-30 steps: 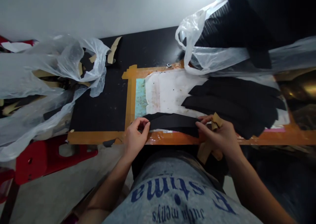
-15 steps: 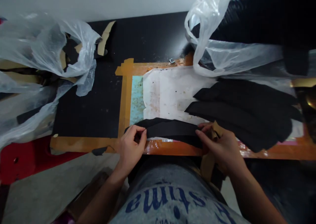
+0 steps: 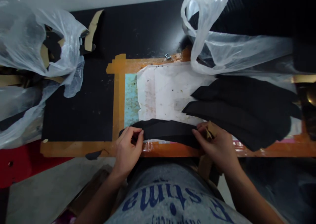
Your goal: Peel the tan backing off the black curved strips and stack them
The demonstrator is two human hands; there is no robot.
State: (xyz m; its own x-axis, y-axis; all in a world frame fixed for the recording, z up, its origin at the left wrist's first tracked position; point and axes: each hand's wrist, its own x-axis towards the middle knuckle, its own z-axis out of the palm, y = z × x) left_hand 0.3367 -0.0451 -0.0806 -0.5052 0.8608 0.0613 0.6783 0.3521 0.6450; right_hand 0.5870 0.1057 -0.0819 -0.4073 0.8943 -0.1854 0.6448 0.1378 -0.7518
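Note:
A long, curved black strip (image 3: 170, 130) lies along the front edge of the table, with another black layer showing beneath it. At its left end, my left hand (image 3: 129, 148) pinches the strip between thumb and forefinger. My right hand (image 3: 218, 148) pinches the opposite end, and a piece of tan backing paper (image 3: 211, 129) sticks up among its fingers. To the right, several black pieces (image 3: 247, 112) lie fanned and overlapping on a stained white sheet (image 3: 172, 92). My fingertips hide both ends of the strip.
A clear plastic bag (image 3: 59, 29) with tan and black scraps stands at left, a tan strip (image 3: 93, 31) beside it. Another plastic bag (image 3: 247, 52) lies at back right. Brown tape (image 3: 79, 149) edges the table. A small metal piece (image 3: 168, 56) lies behind the sheet.
The view has shifted slightly, so the table appears a little further left. Both hands keep their pinch on the strip, which looks nearly unmoved on the table.

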